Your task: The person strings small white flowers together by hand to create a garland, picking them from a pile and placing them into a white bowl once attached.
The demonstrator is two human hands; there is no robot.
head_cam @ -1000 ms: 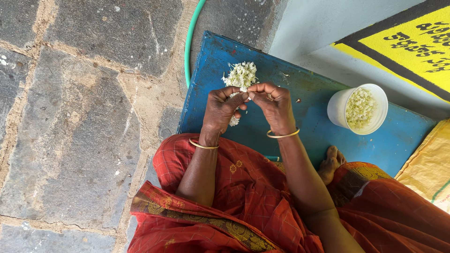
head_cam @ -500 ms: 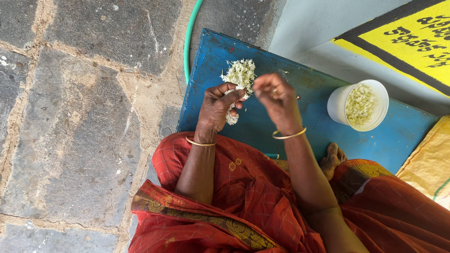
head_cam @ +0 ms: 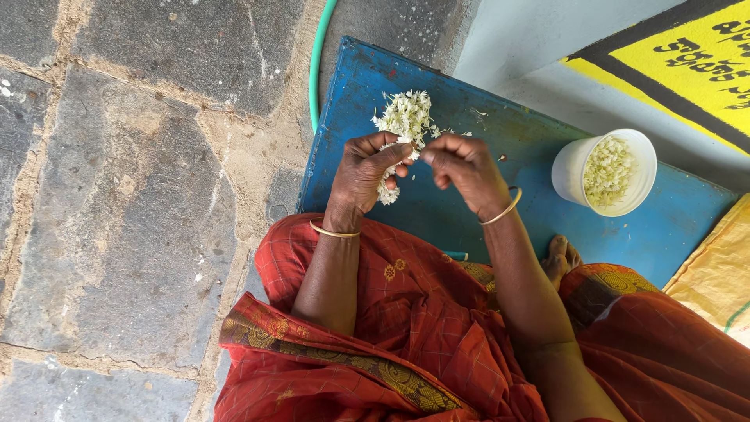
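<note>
A strung garland of small white flowers (head_cam: pixel 405 117) lies in a heap on a blue board (head_cam: pixel 500 219). My left hand (head_cam: pixel 366 173) pinches the garland's near end, and a short length hangs below its fingers. My right hand (head_cam: pixel 467 168) meets the left at the fingertips, pinched on something too small to make out. A white cup (head_cam: pixel 569 170) full of loose pale flower buds stands on the board to the right of my right hand. Both wrists wear thin gold bangles.
A green hose (head_cam: pixel 316 66) curves along the board's left edge on stone paving (head_cam: pixel 125 195). A pale wall with a yellow painted panel (head_cam: pixel 687 70) rises behind the board. A yellow sack (head_cam: pixel 715 277) lies at the right. My bare foot (head_cam: pixel 556 259) rests on the board beside my red sari.
My right hand lifted away from the left half a second ago and has now come back to meet it at the garland's end. The left hand barely moved.
</note>
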